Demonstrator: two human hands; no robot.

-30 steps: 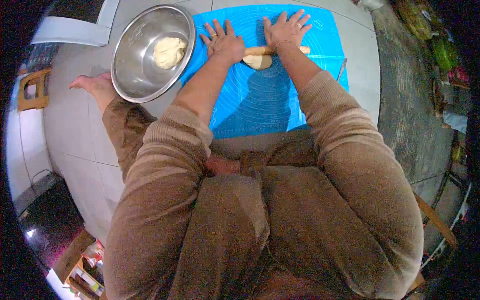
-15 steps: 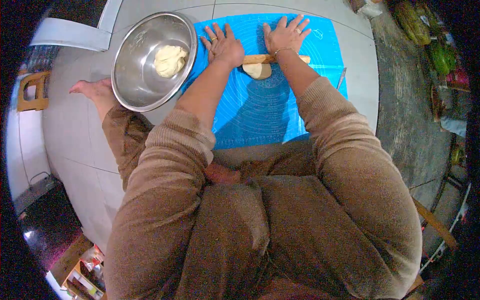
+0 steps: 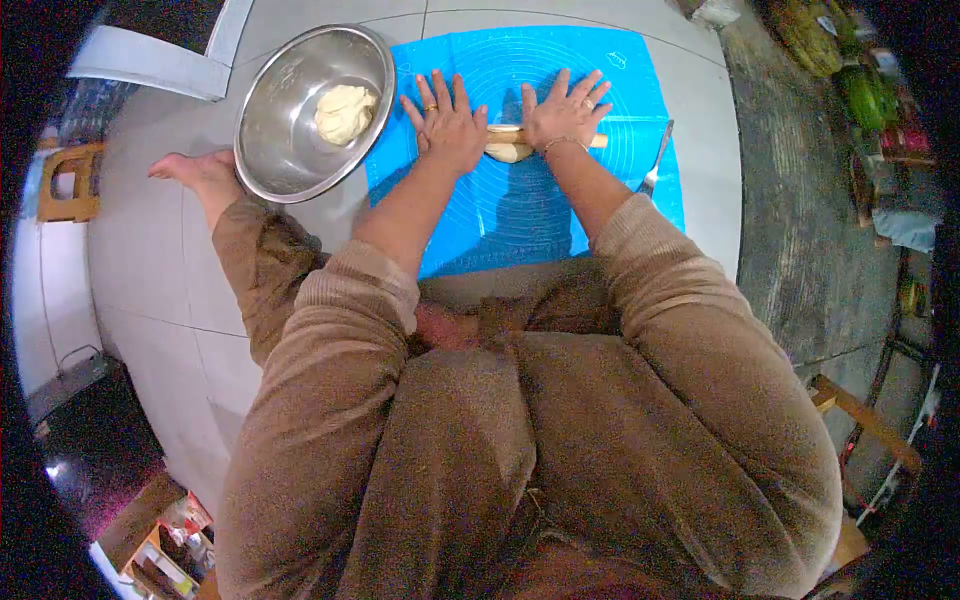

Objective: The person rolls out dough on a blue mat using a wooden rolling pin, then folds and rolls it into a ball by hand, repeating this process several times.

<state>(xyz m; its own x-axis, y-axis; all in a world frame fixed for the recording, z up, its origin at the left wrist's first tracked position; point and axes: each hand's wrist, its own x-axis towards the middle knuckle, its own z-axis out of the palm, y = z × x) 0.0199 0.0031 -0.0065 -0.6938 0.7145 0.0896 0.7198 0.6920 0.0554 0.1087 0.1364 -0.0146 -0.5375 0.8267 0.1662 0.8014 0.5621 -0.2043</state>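
A wooden rolling pin (image 3: 598, 141) lies across a small flattened piece of dough (image 3: 509, 153) on the blue mat (image 3: 530, 220). Over the pin's left end rests my left hand (image 3: 449, 128), fingers spread and pointing away from me. My right hand (image 3: 564, 112) presses on the pin's right part with its fingers spread too; the pin's right tip sticks out past it. Between the hands the dough shows on both sides of the pin. The palms hide parts of the pin.
A steel bowl (image 3: 290, 150) holding a lump of dough (image 3: 345, 113) stands left of the mat. A metal utensil (image 3: 654, 170) lies on the mat's right side. My bare foot (image 3: 195, 172) is below the bowl, near an orange-brown stool (image 3: 70, 205).
Both hands have moved toward me with the rolling pin, and dough now shows on its far side too. The view has shifted slightly; more of the metal utensil is visible.
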